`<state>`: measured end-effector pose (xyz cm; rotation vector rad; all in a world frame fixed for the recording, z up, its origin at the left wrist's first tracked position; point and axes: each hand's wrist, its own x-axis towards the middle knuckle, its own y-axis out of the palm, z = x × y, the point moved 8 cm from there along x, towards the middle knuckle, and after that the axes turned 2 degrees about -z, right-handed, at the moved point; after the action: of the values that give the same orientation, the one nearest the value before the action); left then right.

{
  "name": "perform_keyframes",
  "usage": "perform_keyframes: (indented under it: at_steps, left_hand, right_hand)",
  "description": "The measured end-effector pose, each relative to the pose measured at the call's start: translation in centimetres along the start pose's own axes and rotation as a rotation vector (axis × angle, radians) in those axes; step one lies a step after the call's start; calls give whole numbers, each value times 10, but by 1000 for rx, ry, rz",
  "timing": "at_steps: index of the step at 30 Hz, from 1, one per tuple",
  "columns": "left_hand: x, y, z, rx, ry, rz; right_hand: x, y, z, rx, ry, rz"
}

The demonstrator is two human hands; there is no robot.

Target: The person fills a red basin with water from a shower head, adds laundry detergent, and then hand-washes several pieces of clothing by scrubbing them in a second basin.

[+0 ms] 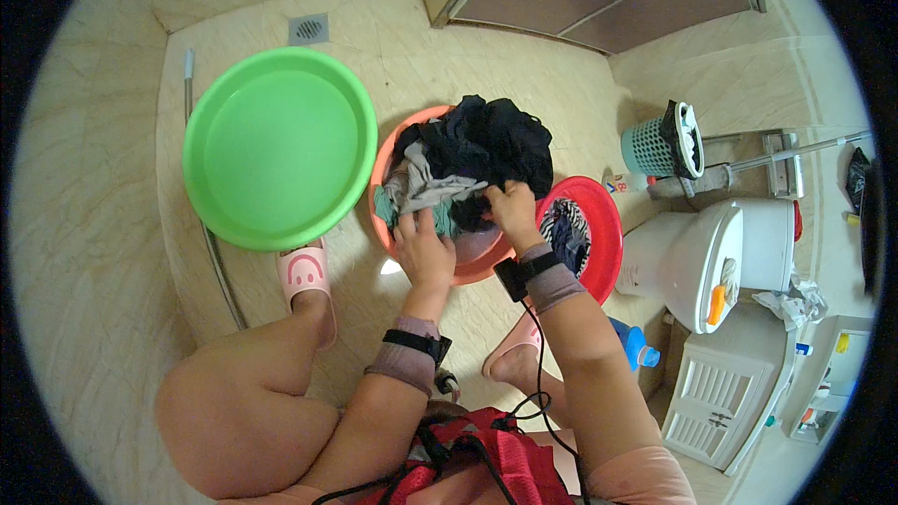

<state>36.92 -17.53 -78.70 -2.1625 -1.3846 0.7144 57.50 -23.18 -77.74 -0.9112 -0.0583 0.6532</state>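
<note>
An orange basin (379, 182) on the floor between my feet is heaped with wet laundry. A black garment (496, 145) is piled at its back and right, hanging over the rim. A light grey cloth (426, 182) and a green cloth (385, 210) lie at the left. My left hand (426, 252) is over the basin's near side, fingers stretched out against the lower edge of the grey and green cloth. To its right, my right hand (512, 213) has its fingers closed on the black garment. Some water shows at the near right inside the basin.
A large green basin (201, 168) stands at the left. A red basin (608, 243) with striped clothing (567, 234) is at the right. Beyond it are a toilet (687, 262), a waste basket (650, 150) and a blue bottle (636, 341). A floor drain (309, 29) lies far left.
</note>
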Motion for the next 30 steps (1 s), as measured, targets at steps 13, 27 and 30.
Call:
perform_keyframes:
  at_steps: [13, 27, 30]
  left_hand:
    - [12, -1, -1, 147, 112, -56]
    - [22, 36, 9, -329, -42, 379]
    - [15, 48, -9, -621, -38, 542]
  right_hand:
    - [79, 11, 17, 147, 38, 6]
    - [-41, 44, -45, 36, -154, 340]
    - [-49, 55, -60, 260, -61, 338]
